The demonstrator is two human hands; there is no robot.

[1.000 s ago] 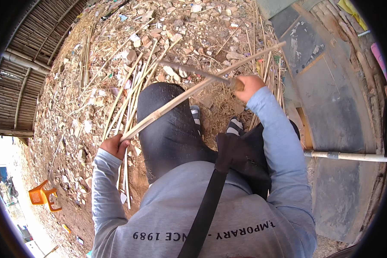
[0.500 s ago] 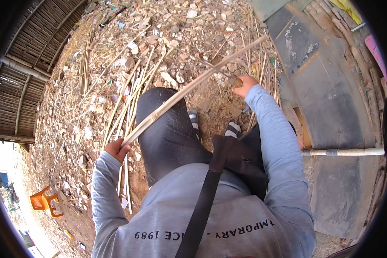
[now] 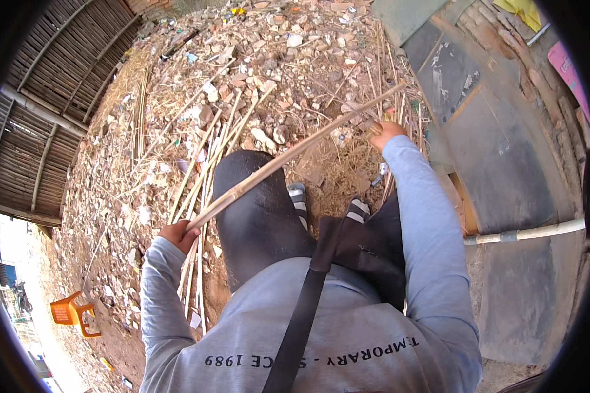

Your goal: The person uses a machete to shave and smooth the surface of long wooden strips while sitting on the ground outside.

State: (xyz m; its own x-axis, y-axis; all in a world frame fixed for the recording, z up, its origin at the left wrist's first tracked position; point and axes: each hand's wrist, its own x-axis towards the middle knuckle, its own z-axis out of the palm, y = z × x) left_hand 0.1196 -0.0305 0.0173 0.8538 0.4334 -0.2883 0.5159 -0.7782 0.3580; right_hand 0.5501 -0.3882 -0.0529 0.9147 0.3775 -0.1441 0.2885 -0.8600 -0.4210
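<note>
My left hand [image 3: 180, 234] is closed round the lower left end of a long split bamboo strip [image 3: 275, 164]. From there the strip slants up to the far right, crossing over my bent left knee. At the right, my right hand [image 3: 388, 137] grips the short wooden handle of a knife [image 3: 375, 127]. Its thin dark blade reaches up and left to the strip near the far end; motion and the strip make its exact shape hard to see. Beside my left knee lies a loose bundle of bamboo strips [image 3: 196, 187] on the ground.
Rubble and dry straw [image 3: 262, 72] cover the ground ahead. Dark flat sheets [image 3: 505, 157] lie at the right with a pale pole [image 3: 537, 232] across them. A bamboo-slat wall [image 3: 39, 131] stands at the left. An orange plastic chair [image 3: 75, 314] sits at the lower left.
The far end of the bamboo strip has dropped slightly nearer me. My right hand and the knife have shifted a little right and nearer, and the blade has moved along the strip.
</note>
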